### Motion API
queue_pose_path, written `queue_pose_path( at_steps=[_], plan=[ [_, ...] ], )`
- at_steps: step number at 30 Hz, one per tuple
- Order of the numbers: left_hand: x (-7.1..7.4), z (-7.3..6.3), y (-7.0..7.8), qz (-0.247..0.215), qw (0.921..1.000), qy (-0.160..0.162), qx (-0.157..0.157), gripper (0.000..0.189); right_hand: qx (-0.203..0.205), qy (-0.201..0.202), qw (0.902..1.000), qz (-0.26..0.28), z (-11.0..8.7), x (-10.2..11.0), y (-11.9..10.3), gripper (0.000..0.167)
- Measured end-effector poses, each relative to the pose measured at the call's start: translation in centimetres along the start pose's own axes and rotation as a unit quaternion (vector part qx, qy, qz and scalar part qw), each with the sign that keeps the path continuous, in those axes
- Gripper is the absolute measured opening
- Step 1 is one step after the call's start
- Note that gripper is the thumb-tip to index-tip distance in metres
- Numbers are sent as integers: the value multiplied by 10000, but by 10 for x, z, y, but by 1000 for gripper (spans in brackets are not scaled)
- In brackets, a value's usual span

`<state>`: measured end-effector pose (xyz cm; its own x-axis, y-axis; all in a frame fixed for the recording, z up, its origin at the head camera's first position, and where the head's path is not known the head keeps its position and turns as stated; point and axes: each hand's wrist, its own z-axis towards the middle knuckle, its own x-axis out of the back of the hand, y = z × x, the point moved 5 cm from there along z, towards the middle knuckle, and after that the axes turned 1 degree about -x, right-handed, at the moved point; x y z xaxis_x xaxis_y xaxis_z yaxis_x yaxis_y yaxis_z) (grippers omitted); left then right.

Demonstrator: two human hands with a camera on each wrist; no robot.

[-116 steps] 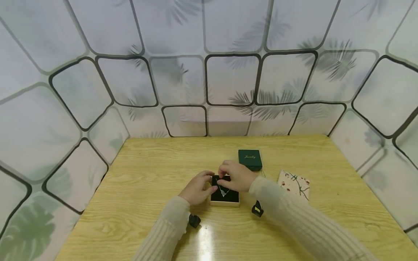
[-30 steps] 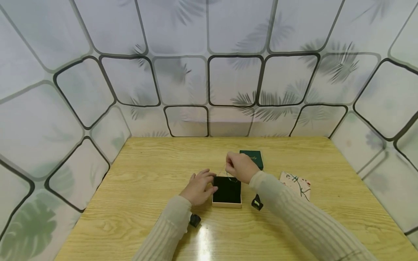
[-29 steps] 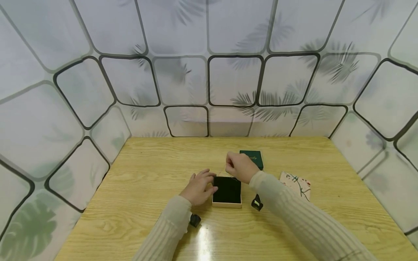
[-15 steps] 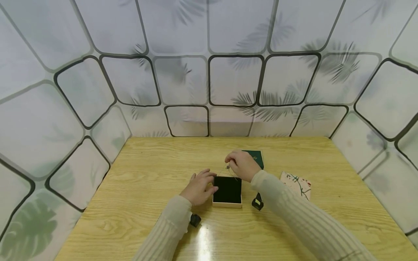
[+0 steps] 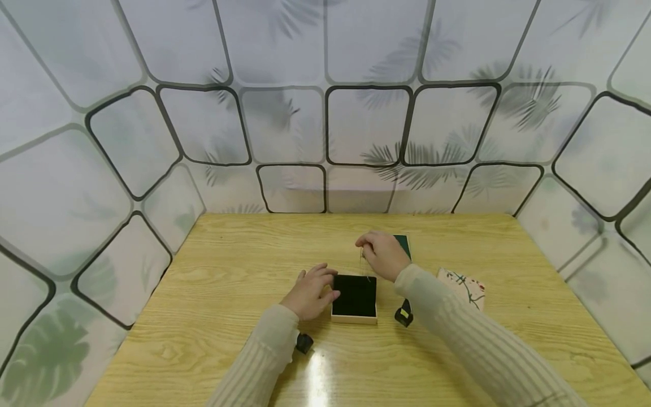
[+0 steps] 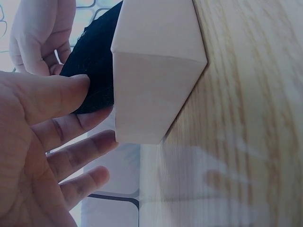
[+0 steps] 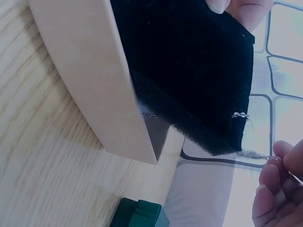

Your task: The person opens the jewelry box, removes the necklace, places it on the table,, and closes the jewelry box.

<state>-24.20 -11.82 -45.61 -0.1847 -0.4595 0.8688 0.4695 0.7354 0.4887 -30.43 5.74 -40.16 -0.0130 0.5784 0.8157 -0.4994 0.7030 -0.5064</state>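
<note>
A pale pink jewelry box (image 5: 354, 319) with a black velvet insert (image 5: 354, 297) sits on the table. My left hand (image 5: 309, 293) rests at its left side, fingers spread. In the left wrist view its thumb (image 6: 71, 92) lies against the insert and fingertips meet the box's corner. Beyond the back right corner, my right hand (image 5: 385, 254) pinches a fine silver necklace (image 7: 273, 158) between thumb and fingertips. The chain runs from the fingers to the insert, where a short length (image 7: 240, 115) shows at the edge. In the right wrist view the insert stands tilted, a gap beneath it.
A dark green box (image 5: 403, 244) lies behind my right hand, partly covered by it. To the right, a floral-patterned pouch or card (image 5: 465, 287) lies beside the forearm. Patterned curtains (image 5: 366, 124) enclose the wooden table (image 5: 244, 254).
The necklace, earlier laid over the insert's top, has been drawn toward the back. My right hand has shifted slightly back and right with it. The left hand stays at the box.
</note>
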Motion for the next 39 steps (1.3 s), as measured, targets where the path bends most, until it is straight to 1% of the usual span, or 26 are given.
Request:
queue_pose_path(
  at_steps=[4,8,11,15,20,26,31,39],
  plan=[
    [-1,0,-1,-15,10000,-43,11,20,115,11,9999,-126,-3,5,-1,24],
    [-1,0,-1,13,10000,-88,11,19,465,175,9973,-538,-5,10,-2,23],
    [-1,0,-3,25,9999,-124,16,19,681,363,9943,-738,-7,14,-2,18],
    [-1,-1,-4,14,9999,-161,20,19,794,536,9921,-804,-9,19,0,9],
    [-1,-1,-4,-9,9999,-163,3,17,709,642,9921,-807,-10,24,6,8],
    [-2,-1,-5,-32,9999,-165,-9,17,577,874,9929,-559,-10,34,16,10],
    [-2,-1,-5,-47,9999,-140,-26,17,387,923,9942,-397,-8,41,22,12],
    [-1,-1,-4,-32,9999,-139,-39,17,356,1217,9915,-305,-7,51,22,11]
  ],
)
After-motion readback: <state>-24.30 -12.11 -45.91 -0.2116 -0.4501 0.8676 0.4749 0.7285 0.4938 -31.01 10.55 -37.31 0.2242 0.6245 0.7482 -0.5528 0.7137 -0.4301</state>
